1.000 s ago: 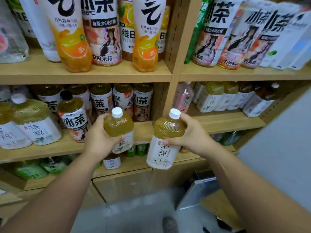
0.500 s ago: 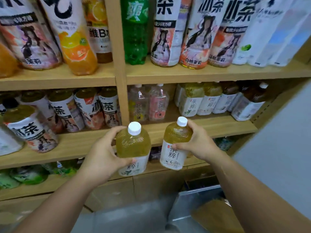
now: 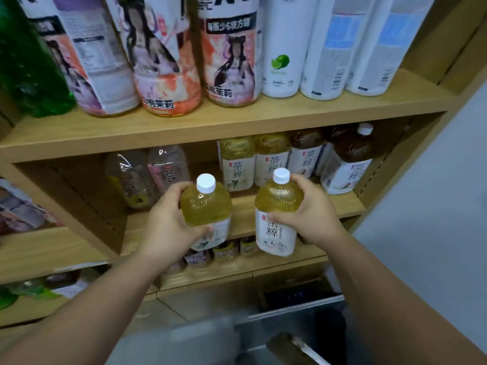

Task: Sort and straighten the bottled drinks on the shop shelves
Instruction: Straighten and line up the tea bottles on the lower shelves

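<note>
My left hand [image 3: 168,227] grips a yellow-green tea bottle [image 3: 207,204] with a white cap and white label. My right hand [image 3: 313,214] grips a second, matching tea bottle [image 3: 278,198]. Both bottles are upright, held side by side in front of the middle shelf [image 3: 245,214] of the right-hand bay. On that shelf behind them stand two matching yellow tea bottles [image 3: 237,164], then darker brown tea bottles [image 3: 347,164] to the right. Two clear bottles with pink labels [image 3: 147,175] stand at the back left of the same shelf.
The upper shelf [image 3: 237,122] carries a green bottle [image 3: 29,75], tall illustrated tea bottles [image 3: 229,61] and white bottles [image 3: 324,48]. Small bottles [image 3: 226,250] sit on the lower shelf. A wooden divider [image 3: 79,206] separates the left bay. A grey wall [image 3: 434,233] is on the right.
The view has swung right and closer to the right-hand bay. Both hands have carried their bottles rightward and up to the level of the middle shelf there.
</note>
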The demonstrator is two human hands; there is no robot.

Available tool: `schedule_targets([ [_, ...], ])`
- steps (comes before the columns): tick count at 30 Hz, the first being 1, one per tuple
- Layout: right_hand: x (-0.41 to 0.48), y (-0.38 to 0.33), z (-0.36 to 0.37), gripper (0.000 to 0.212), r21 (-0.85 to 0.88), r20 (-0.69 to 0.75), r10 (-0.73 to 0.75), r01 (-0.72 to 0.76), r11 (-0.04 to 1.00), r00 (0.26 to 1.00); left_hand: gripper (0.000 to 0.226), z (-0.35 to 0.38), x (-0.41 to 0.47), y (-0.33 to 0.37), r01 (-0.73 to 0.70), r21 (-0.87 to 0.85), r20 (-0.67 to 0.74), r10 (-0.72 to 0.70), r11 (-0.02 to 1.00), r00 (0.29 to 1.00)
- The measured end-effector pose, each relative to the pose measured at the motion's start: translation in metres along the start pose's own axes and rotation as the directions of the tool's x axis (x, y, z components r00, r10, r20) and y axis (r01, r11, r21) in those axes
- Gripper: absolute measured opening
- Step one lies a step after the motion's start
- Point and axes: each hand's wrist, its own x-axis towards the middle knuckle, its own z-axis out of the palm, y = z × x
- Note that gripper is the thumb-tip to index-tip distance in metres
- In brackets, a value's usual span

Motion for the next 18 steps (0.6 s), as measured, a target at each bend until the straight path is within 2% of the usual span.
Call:
schedule_targets([
  [5,0.031,0.002,-0.019,0.083,0.000,0.004,-0.061,0.061,0.998,0.998,0.092,0.033,0.025,0.011,0.071,-0.009,-0.018,-0.071,0.997,0.997],
  [10,0.059,0.014,-0.016,0.063,0.012,0.003,-0.050,0.050,0.999,0.999,0.085,0.046,0.036,0.010,0.147,-0.062,-0.047,-0.150,0.987,0.988],
  [15,0.067,0.037,-0.013,0.076,0.063,0.025,-0.042,0.040,0.997,0.999,0.093,0.042,0.041,0.004,0.153,-0.035,0.022,-0.152,0.988,0.988],
  [18,0.059,0.037,-0.005,0.082,-0.010,-0.014,-0.047,0.047,0.999,0.999,0.091,0.041,0.039,0.002,0.142,-0.023,0.031,-0.141,0.990,0.990],
])
